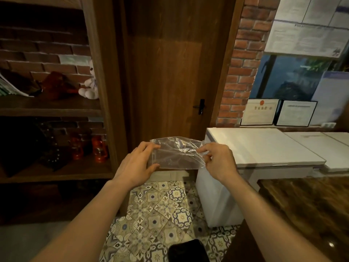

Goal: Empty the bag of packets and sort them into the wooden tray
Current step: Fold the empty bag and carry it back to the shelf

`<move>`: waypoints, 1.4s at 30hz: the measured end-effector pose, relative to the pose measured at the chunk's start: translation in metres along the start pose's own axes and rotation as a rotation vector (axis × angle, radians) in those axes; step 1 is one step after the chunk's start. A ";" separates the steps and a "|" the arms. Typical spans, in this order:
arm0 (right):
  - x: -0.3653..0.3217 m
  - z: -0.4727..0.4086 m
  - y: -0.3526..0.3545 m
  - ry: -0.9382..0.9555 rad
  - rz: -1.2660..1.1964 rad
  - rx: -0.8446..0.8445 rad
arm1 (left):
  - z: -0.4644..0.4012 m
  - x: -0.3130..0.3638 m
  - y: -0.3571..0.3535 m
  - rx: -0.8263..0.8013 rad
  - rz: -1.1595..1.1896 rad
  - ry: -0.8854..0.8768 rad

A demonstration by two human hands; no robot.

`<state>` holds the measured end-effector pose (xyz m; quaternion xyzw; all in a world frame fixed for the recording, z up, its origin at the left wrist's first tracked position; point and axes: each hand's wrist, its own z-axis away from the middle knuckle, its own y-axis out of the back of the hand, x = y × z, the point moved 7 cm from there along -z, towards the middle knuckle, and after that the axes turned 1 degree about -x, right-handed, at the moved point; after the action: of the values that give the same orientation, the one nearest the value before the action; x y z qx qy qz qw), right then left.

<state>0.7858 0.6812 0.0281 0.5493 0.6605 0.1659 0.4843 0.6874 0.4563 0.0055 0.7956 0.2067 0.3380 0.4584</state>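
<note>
At centre frame, the clear plastic bag (177, 154) stretches sideways between both hands: left hand (135, 163) pinching its left edge, right hand (217, 159) its right; it looks empty.

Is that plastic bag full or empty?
Empty, it seems: the bag, stretched between the left hand and right hand, is see-through and flat, no packets visible.

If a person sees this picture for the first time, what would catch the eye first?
First, the clear plastic bag held up at the centre, stretched between the left hand and the right hand; it looks empty. Behind it stands the dark wooden door, and below lies the patterned tile floor.
</note>
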 end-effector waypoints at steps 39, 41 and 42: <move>0.400 0.247 -0.399 -0.821 0.150 -0.742 | 0.105 -0.132 -0.499 -0.593 0.143 0.425; 0.403 0.253 -0.413 -0.846 0.138 -0.749 | 0.112 -0.140 -0.503 -0.594 0.149 0.440; 0.404 0.257 -0.419 -0.856 0.120 -0.757 | 0.115 -0.143 -0.504 -0.598 0.140 0.441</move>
<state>0.7891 0.8159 -0.5938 0.3923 0.2680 0.1808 0.8612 0.6632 0.5462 -0.5224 0.5468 0.1376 0.5771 0.5908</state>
